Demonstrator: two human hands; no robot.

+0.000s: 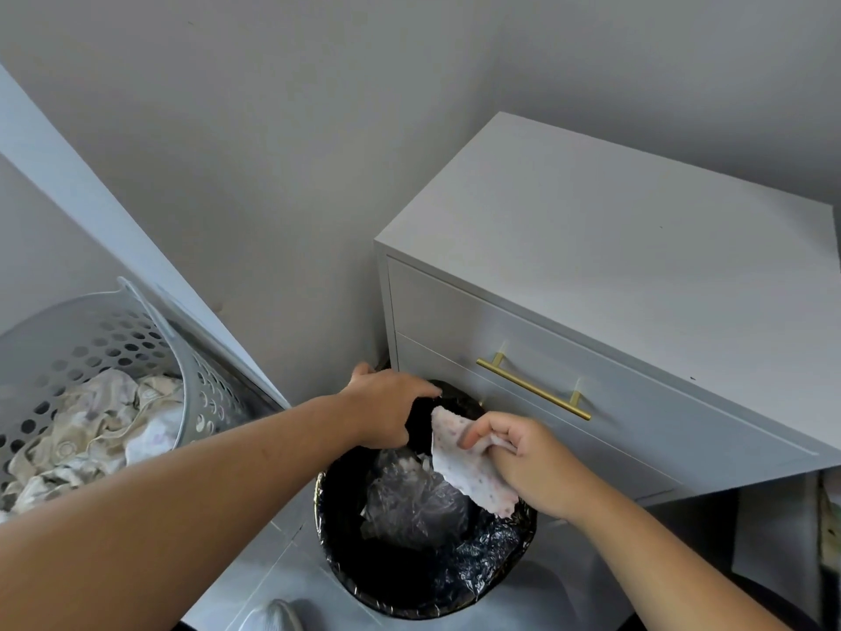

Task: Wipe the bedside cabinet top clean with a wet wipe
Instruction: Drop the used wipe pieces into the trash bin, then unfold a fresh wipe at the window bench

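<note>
The white bedside cabinet (614, 248) stands at the right, its top bare, with a gold handle (534, 387) on a drawer front. Below it on the floor is a bin with a black liner (478, 571) holding crumpled clear plastic. My right hand (523, 462) pinches a white wet wipe with small coloured dots (464, 471), which hangs over the bin's opening. My left hand (391, 407) grips the far rim of the bin liner, next to the cabinet's lower left corner.
A perforated grey laundry basket (113, 339) full of pale clothes stands at the left against a white panel (113, 230). Grey walls close the corner behind the cabinet and bin. Tiled floor shows at the bottom, with a shoe tip (273, 614).
</note>
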